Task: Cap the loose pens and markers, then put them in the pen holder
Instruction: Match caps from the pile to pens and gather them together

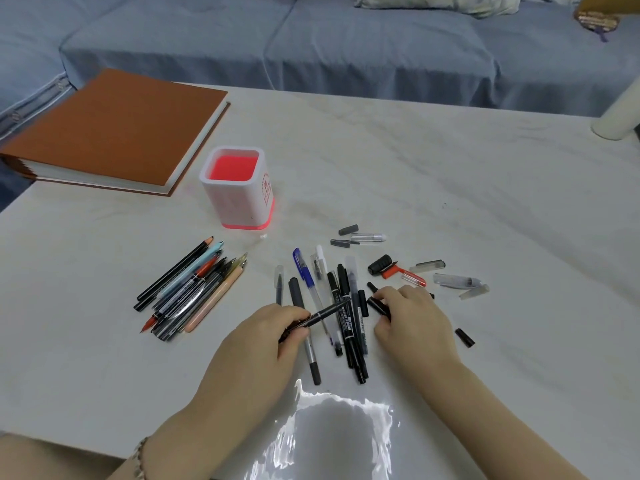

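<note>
cam: one wide lens on my head | faces: forward and down onto the counter (433,161) | range: near, counter fills most of frame | far edge: sofa (311,46)

Far left on the table (433,161), a closed binder (114,133); just right of its near corner, upright, the pen holder (239,195). Nearer and left of centre, a bundle of pens (187,292) lying side by side, slanting toward the holder. At centre, before the holder, a heap of pens (346,306) crossing one another; at its near left the left hand (270,337), gripping a slanted pen (329,311), and at its right edge the right hand (412,317), pinching a short cap (377,304). Right of the heap, scattered loose caps (450,282) (a few more beyond it, toward the holder); one stray cap (464,337) apart, right of the right hand. Behind the table, a sofa (311,46).
</note>
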`<act>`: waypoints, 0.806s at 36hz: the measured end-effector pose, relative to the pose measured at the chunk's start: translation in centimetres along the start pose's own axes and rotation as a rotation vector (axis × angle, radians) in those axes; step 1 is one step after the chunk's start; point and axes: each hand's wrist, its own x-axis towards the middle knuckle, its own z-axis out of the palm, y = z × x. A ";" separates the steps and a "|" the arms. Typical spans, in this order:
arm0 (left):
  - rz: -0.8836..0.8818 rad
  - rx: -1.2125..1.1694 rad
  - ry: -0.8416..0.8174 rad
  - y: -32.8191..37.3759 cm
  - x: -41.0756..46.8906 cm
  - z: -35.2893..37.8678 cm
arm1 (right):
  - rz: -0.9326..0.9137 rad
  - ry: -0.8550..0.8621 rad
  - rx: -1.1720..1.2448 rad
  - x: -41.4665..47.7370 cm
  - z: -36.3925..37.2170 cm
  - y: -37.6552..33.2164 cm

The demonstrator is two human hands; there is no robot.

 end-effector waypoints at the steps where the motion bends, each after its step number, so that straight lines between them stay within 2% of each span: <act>1: -0.007 -0.008 -0.005 0.1 0.0 0.1 | 0.004 0.025 0.026 -0.1 0.0 0.3; 5: -0.024 -0.028 -0.009 0.2 0.0 0.2 | 0.027 0.123 0.362 -0.7 -1.2 1.4; 9: -0.007 -0.032 -0.016 0.6 0.1 0.2 | 0.034 0.064 0.717 -1.7 -3.6 1.8; 14: 0.041 -0.052 -0.023 1.2 0.3 0.3 | 0.025 0.004 0.957 -3.0 -5.6 1.9; 17: 0.070 -0.063 -0.034 1.5 0.4 0.3 | 0.003 -0.021 1.021 -3.4 -6.3 1.8; 29: 0.114 -0.065 -0.045 1.6 0.0 0.2 | -0.074 -0.089 1.026 -3.3 -6.2 2.0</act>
